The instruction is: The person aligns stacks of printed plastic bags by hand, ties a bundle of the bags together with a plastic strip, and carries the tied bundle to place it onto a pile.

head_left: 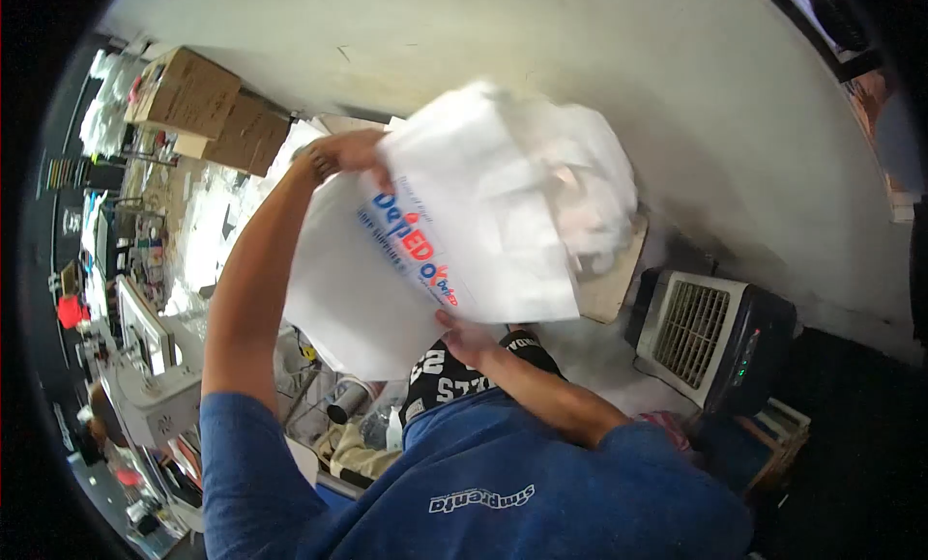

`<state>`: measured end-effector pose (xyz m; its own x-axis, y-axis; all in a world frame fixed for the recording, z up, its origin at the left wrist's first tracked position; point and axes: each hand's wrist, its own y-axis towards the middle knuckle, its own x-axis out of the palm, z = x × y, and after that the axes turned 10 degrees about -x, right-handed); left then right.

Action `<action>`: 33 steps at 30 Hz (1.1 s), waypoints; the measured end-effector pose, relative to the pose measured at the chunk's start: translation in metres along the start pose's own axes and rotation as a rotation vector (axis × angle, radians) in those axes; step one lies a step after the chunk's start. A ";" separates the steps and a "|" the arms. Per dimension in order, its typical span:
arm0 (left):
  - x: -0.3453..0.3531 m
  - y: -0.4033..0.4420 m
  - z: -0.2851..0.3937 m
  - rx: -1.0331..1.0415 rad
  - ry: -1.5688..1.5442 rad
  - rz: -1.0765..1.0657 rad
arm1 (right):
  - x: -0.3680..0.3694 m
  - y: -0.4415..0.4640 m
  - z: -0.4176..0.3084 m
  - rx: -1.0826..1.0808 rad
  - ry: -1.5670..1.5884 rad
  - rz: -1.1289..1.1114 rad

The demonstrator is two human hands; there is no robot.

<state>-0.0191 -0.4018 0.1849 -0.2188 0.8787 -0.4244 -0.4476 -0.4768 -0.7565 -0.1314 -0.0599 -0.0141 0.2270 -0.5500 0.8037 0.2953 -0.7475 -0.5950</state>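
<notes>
From where I stand, the white printed sheet [425, 241] is up in front of the person's body, above the lap, with blue and red "DepED" lettering running slantwise across it. The left hand [358, 159] has its grip closed on the sheet's upper left edge. The right hand [469, 344] is at the lower edge, thumb against the material; it's blurred, and I can't tell how firmly that grip closes.

Just behind the sheet, partly hidden by it, a heap of white material [594, 178] sits against the wall [667, 115], with a pale board [623, 285] showing underneath. To the right, the boxy air cooler [710, 338] stands near that board, a few lights glowing on its side.

Over on the left it's crowded: cardboard boxes [198, 91] at the back, shiny clear plastic [205, 236] below them, and a white machine [155, 401] nearer. The left forearm cuts across my view of some of that. Down beside the knees, a metal cylinder [353, 401] lies among loose odds and ends.
</notes>
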 end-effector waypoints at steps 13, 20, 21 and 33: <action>0.063 0.310 -0.008 0.015 0.861 0.116 | -0.044 0.218 0.074 -0.421 0.471 0.341; 0.140 0.160 -0.060 0.447 0.374 0.805 | -0.021 0.193 0.061 -0.386 0.249 0.407; 0.162 0.122 -0.076 0.348 0.301 0.741 | -0.050 0.191 0.064 -0.278 -0.022 0.184; 0.199 0.154 -0.196 0.166 0.130 0.841 | 0.059 0.245 -0.135 -0.840 -2.931 -0.019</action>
<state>0.0391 -0.3054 -0.1133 -0.4380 0.2211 -0.8714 -0.3043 -0.9485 -0.0878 -0.1715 -0.3258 -0.1117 0.0495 0.1039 -0.9934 0.3582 -0.9303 -0.0794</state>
